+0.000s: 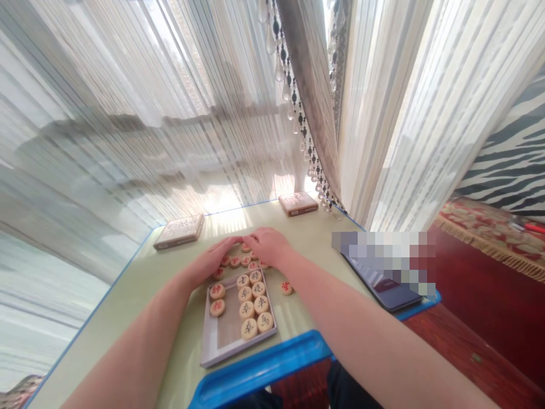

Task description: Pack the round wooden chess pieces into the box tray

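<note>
Fingers [232, 241] on the left hand [215, 257] and the right hand [272, 247] curve loosely inward, tips nearly meeting over the far side of the loose pieces [246, 261]. They look relaxed rather than clenched; from my end I cannot tell whether any fingertip pinches a piece, since the undersides are hidden. Those pieces lie on the table [145, 284], bunched just beyond the open box [206, 335], partly under my palms.

I judge the step to be herding the bunch together. For that I would keep both palms low and flat-edged, so nothing slips beneath, and draw evenly from both sides with light pressure. Too hard a pull could ride pieces up on one another or knock them against the box wall. I would also mind the stray piece [286, 287] beside my right forearm, outside the ring of hands: a sleeve-side brush could send it rolling. Inside the box, two red pieces [217, 299] stand apart from the dark-lettered pieces [246, 309], so I would avoid jolting it.
</note>
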The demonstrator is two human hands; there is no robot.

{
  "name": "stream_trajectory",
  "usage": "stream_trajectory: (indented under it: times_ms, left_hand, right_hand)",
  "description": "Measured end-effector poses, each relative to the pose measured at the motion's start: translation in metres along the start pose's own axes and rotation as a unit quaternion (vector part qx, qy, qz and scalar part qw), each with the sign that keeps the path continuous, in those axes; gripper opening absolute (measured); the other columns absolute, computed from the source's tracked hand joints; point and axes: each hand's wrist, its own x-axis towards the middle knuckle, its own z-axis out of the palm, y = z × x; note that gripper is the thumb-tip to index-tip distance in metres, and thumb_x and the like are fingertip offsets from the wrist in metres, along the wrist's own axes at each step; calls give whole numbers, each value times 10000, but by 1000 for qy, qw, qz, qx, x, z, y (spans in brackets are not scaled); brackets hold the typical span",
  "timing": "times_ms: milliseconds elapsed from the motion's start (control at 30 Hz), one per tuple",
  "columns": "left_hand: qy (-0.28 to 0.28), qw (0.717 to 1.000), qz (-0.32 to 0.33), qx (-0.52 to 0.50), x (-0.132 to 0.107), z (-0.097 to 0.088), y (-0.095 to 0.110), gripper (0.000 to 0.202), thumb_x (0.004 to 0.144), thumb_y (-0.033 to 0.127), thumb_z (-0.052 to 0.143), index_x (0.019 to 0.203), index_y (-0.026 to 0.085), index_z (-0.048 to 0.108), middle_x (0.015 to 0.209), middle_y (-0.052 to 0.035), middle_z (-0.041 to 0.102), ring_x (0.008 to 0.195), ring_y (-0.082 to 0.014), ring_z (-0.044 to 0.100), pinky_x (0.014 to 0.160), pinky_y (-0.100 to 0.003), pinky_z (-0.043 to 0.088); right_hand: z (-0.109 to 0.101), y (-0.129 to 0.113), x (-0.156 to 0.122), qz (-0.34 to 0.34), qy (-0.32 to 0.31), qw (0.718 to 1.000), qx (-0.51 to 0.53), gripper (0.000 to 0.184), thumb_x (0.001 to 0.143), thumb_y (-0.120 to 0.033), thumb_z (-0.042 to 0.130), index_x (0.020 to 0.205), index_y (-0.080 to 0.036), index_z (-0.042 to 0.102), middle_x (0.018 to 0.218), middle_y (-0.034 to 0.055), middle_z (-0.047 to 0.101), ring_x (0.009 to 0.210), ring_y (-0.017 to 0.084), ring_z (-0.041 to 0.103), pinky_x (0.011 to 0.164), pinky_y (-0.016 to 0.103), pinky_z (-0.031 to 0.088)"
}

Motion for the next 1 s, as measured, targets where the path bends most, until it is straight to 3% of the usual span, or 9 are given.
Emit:
stream_trajectory:
  times_ms: [167, 300, 433, 600, 733, 833, 1000]
  left_hand:
    - [22, 999, 27, 8, 1, 5, 1, 432, 781, 557, 476, 1055, 281, 664, 1272, 1, 577, 1224, -242, 462, 1087, -372, 279]
    - [8, 999, 32, 11, 0, 4, 1, 464, 814, 539, 413, 1095, 257, 650, 1267, -9, 581, 1236, -226, 448, 1094, -372, 259]
    - [-3, 1000, 16, 14, -1, 2, -1, 481, 833, 533, 370, 1097, 247, 653, 1272, -18, 577, 1211, -225, 469, 1034, -349, 347]
    - [7, 1000, 2, 25, -2, 1, -4, 470, 843, 549, 335, 1018, 292, 687, 1246, 3, 597, 1187, -228, 491, 945, -324, 428]
    - [3, 1000, 5, 27, -4, -1, -5, 483, 846, 565, 322, 1002, 293, 690, 1183, -7, 639, 1150, -216, 519, 929, -330, 439]
    - [3, 1000, 5, 21, -4, -2, -7, 486, 838, 574, 339, 1000, 284, 694, 1181, -15, 640, 1132, -226, 530, 920, -344, 441]
    - [8, 1000, 13, 15, -3, -1, -9, 454, 833, 559, 369, 998, 294, 699, 1261, 1, 586, 1169, -246, 506, 936, -356, 426]
  right_hand:
    - [1, -3, 0, -38, -2, 999, 13, 396, 929, -380, 320, 1006, -178, 651, 1082, 77, 646, 1029, 186, 542, 916, 303, 365]
    - [2, 1, 2, -34, -22, 998, 43, 397, 935, -326, 294, 1025, -172, 649, 1091, 76, 654, 1036, 177, 554, 920, 290, 373]
    - [2, 6, 2, 2, -5, 997, 76, 345, 897, -227, 352, 1120, -183, 611, 1145, 58, 634, 1051, 164, 553, 925, 266, 384]
    - [-2, 9, 0, 19, 53, 998, 40, 437, 789, -46, 386, 1168, -146, 578, 1174, 91, 585, 1055, 154, 537, 937, 251, 383]
    - [-5, 9, -1, 35, -3, 999, -27, 336, 799, -106, 431, 1054, -137, 647, 1068, 107, 650, 1012, 191, 561, 916, 284, 392]
    - [-5, 9, -2, 38, -10, 998, -49, 325, 841, -171, 405, 1029, -137, 668, 1044, 108, 674, 1004, 205, 568, 919, 299, 384]
    - [-3, 10, -3, -15, -15, 999, -43, 306, 851, -235, 418, 973, -204, 697, 1019, 55, 677, 986, 201, 548, 936, 317, 361]
